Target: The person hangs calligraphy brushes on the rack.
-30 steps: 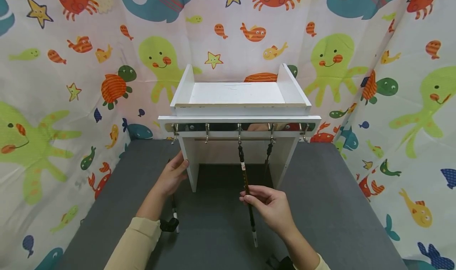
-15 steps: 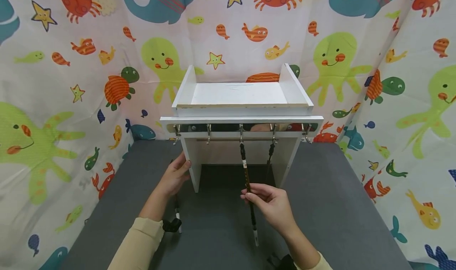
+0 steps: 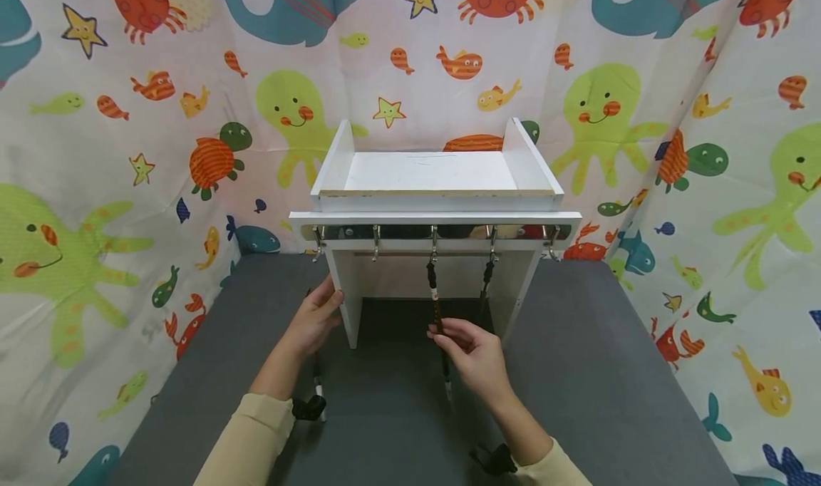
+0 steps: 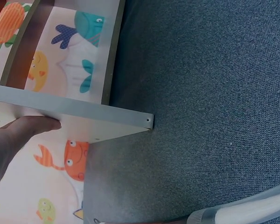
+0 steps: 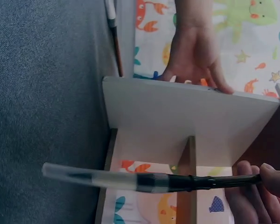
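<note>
A capped calligraphy brush hangs upright below the middle hook of a white shelf. My right hand pinches its shaft between thumb and fingertips. In the right wrist view the brush shows a clear cap over pale and dark bristles. My left hand rests against the outer face of the shelf's left side panel, the thumb by its front edge. No fingers show on the panel's inner face. Whether the brush's loop sits on the hook is too small to tell.
A second brush hangs from the hook to the right. Beside the left forearm a third brush is partly hidden. The shelf stands on a grey table surface, with a sea-animal curtain behind.
My right hand has moved slightly up and left with the brush, whose lower end now sits higher. The left hand stays on the side panel. Between the first two frames the view shifted slightly.
</note>
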Demonstrator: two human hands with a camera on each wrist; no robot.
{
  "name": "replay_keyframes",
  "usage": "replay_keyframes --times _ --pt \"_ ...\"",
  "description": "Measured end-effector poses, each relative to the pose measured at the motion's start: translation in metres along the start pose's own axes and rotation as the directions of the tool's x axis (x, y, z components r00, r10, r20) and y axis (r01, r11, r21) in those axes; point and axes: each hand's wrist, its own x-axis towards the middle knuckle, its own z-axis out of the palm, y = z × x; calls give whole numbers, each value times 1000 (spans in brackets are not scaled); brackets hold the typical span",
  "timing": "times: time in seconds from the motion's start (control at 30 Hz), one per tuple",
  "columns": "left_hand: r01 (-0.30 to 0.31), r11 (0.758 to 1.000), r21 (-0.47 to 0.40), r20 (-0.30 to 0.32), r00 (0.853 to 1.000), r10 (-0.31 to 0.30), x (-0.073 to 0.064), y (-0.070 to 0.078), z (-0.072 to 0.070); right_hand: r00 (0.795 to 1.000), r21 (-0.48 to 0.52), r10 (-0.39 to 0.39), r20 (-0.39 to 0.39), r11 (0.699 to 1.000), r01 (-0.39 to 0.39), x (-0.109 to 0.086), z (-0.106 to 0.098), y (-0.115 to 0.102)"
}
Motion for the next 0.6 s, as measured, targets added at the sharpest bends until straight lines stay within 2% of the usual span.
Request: replay_keyframes --times 0.2,0.47,0.6 --pt "-6 1000 -11 -2 1000 6 -1 0 2 1000 -132 15 -24 991 -18 6 6 3" --pt "-5 1000 0 -7 1000 5 -2 2 3 996 -223 -47 -70 974 31 1 4 -32" --pt "-7 1000 0 -4 1000 7 -1 2 2 993 -201 -83 -83 977 65 -4 -4 -39"
